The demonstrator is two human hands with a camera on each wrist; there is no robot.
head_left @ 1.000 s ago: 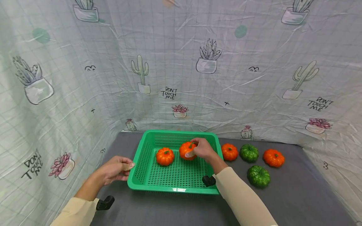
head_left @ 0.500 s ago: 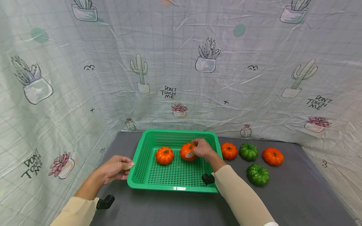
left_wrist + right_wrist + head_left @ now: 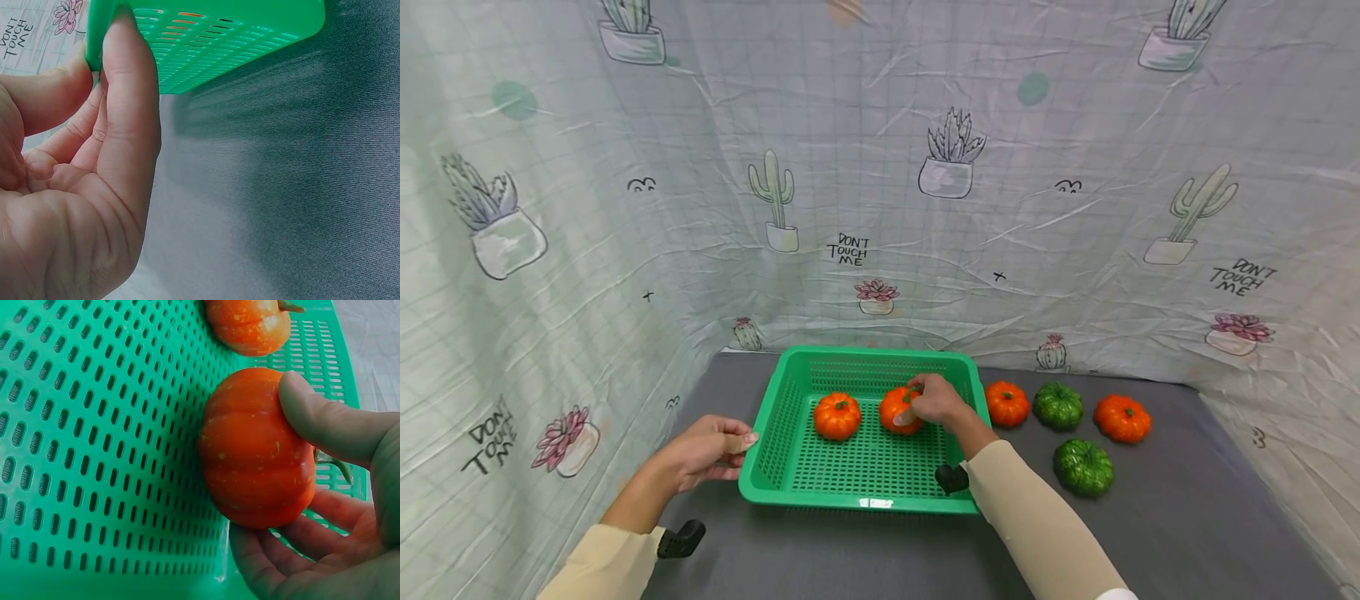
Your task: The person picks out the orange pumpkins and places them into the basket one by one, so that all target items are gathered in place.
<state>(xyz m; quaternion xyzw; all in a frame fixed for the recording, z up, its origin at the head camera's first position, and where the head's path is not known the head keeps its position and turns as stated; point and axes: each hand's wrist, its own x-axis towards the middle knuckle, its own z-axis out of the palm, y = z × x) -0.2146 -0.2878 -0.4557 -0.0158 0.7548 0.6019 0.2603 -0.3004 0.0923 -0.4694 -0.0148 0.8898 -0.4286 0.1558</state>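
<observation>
A green plastic basket point(image 3: 874, 503) with slotted walls and floor stands on the grey table. My left hand point(image 3: 711, 452) pinches its left rim between thumb and fingers; the left wrist view shows the thumb and index finger point(image 3: 130, 106) on either side of the rim. Inside the basket, my right hand point(image 3: 942, 403) grips an orange pumpkin point(image 3: 256, 450) with a green stem, thumb on one side and fingers on the other. Whether this pumpkin touches the basket floor I cannot tell. A second orange pumpkin point(image 3: 837, 417) sits to its left in the basket.
Right of the basket lie two orange pumpkins, one close to its wall point(image 3: 1007, 404) and one farther right point(image 3: 1122, 418). Two green pumpkins, one at the back point(image 3: 1058, 407) and one nearer point(image 3: 1083, 467), lie between and below them. A printed curtain point(image 3: 880, 208) hangs behind and to the left.
The right hand and its pumpkin have shifted slightly right and lower within the basket. The left hand keeps its hold on the rim; the other pumpkins stay where they were.
</observation>
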